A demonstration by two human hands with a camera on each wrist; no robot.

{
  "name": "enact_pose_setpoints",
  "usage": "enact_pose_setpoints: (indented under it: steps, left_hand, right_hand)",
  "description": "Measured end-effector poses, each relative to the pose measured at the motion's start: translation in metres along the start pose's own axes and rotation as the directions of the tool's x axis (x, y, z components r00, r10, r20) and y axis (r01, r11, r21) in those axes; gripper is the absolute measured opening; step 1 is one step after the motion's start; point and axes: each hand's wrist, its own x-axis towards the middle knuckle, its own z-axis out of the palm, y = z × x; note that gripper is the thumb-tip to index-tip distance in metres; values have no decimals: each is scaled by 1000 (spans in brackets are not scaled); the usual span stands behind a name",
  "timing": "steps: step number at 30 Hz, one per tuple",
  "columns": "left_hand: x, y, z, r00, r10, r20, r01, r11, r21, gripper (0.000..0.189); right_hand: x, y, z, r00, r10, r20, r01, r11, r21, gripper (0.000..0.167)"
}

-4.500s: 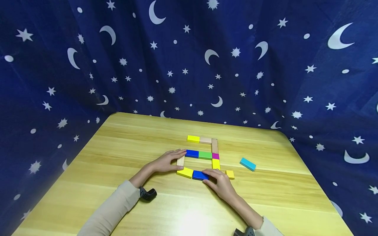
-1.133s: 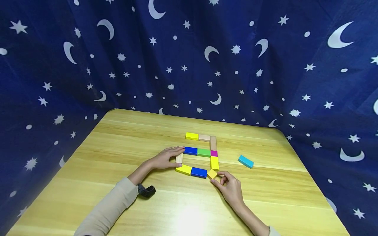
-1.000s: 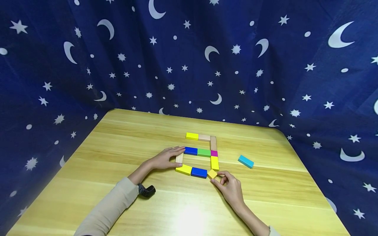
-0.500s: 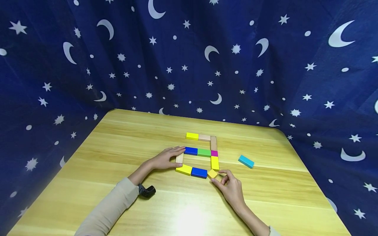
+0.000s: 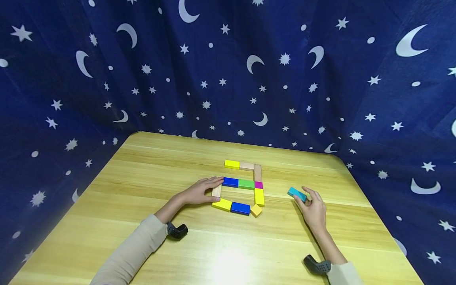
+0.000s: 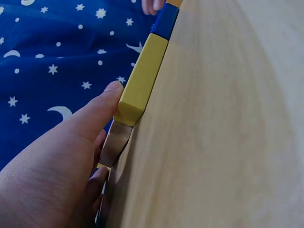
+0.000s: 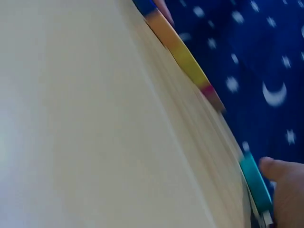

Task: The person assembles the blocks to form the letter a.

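Note:
My left hand (image 5: 199, 192) rests at the left side of the block outline, fingers fairly straight. Its fingertips reach the left end of a blue block (image 5: 230, 182); its thumb lies at the corner of a yellow block (image 5: 221, 204), beside a pale wooden block (image 5: 216, 190) partly covered by the hand. Over at the right, my right hand (image 5: 314, 210) is around the near end of a light blue block (image 5: 296, 194), thumb at its near side and forefinger raised past its far side. In the right wrist view the thumb (image 7: 273, 166) shows close beside this block, blurred.
Other blocks form the outline: a second blue one (image 5: 240, 208), a slanted small orange-yellow one (image 5: 256, 210), a yellow one (image 5: 259, 197), a magenta one (image 5: 258, 185), a green one (image 5: 246, 184) and several at the back. A starry curtain (image 5: 228, 79) hangs behind the wooden table (image 5: 160, 158).
My right hand has let go of the small orange-yellow block, leaving it slanted by the blue block's end, and moved right to the light blue block. The left hand stays put.

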Motion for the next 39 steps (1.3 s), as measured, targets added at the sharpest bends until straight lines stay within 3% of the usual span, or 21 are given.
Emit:
enact_pose_setpoints:
  steps: [5, 10, 18, 27, 39]
  left_hand:
    - [0, 0, 0, 1000, -1, 2, 1, 1000, -11, 77]
    - [-1, -1, 1, 1000, 2, -6, -2, 1000, -8, 76]
    - [-2, -2, 0, 1000, 8, -21, -8, 1000, -13, 77]
    - [-1, -3, 0, 1000, -5, -10, 5, 1000, -14, 77]
    - [0, -1, 0, 1000, 7, -10, -7, 1000, -11, 76]
  right_hand:
    - [4, 21, -8, 992, 45, 120, -40, 998, -44, 49]
    - [4, 21, -7, 990, 15, 141, -7, 998, -57, 38]
    - [-14, -3, -7, 991, -18, 130, 17, 1000, 8, 32]
    - [-41, -40, -3, 980, -74, 183, 57, 993, 99, 32]
    - [-44, -50, 8, 978, -88, 190, 70, 992, 103, 33]
